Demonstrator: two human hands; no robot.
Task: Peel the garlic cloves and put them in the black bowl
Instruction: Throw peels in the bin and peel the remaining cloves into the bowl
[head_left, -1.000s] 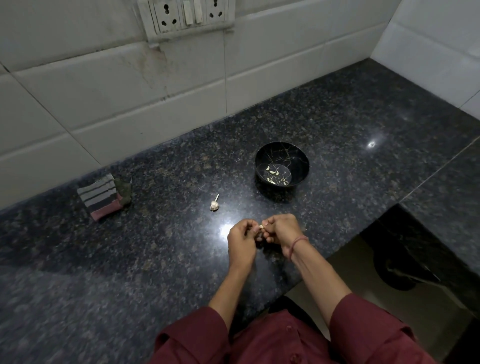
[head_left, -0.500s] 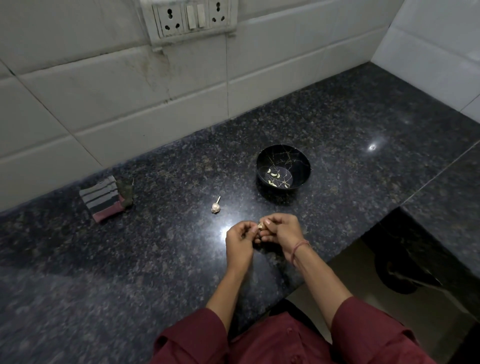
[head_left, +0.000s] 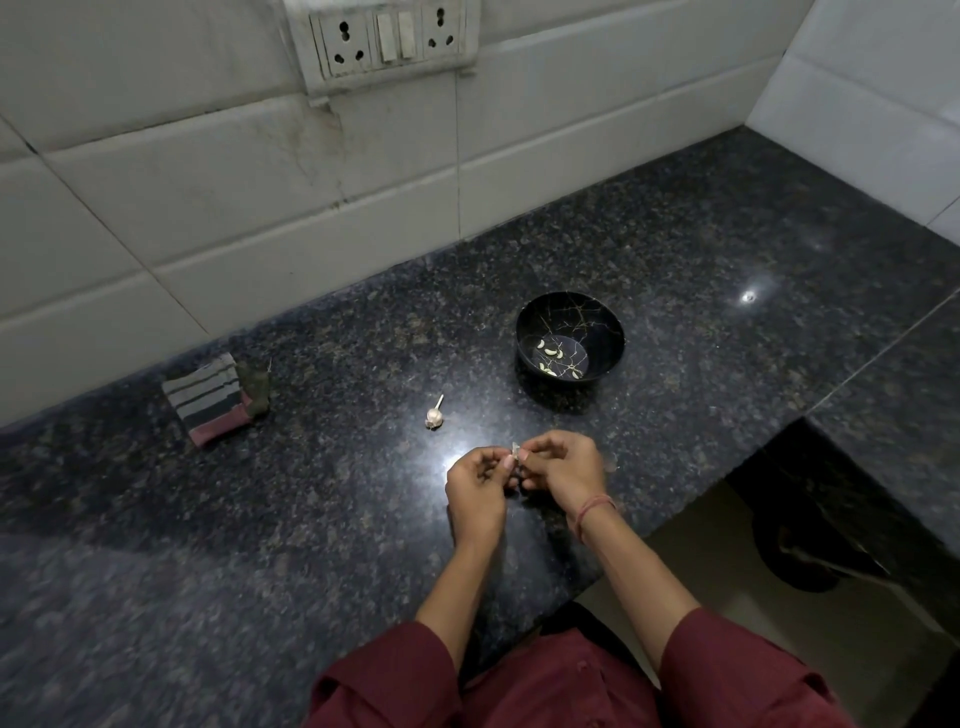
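Both my hands meet over the counter's front part, pinching one small garlic clove (head_left: 515, 453) between their fingertips. My left hand (head_left: 475, 488) has its fingers curled round the clove's left end. My right hand (head_left: 563, 467) pinches the right end, where a bit of pale skin sticks up. The black bowl (head_left: 607, 321) with gold crack lines stands beyond my right hand and holds several peeled cloves (head_left: 551, 354). The rest of the garlic bulb (head_left: 434, 414), with its stem up, lies on the counter to the left of the bowl.
A folded striped cloth (head_left: 210, 397) lies at the back left by the tiled wall. A socket panel (head_left: 387, 39) is on the wall above. The dark granite counter (head_left: 260, 519) ends at a front edge to the right of my arms, with floor below.
The hands stay together on the clove, with small finger movements and a bit of skin now lifted. The camera has tilted slightly, so the scene sits a little lower.
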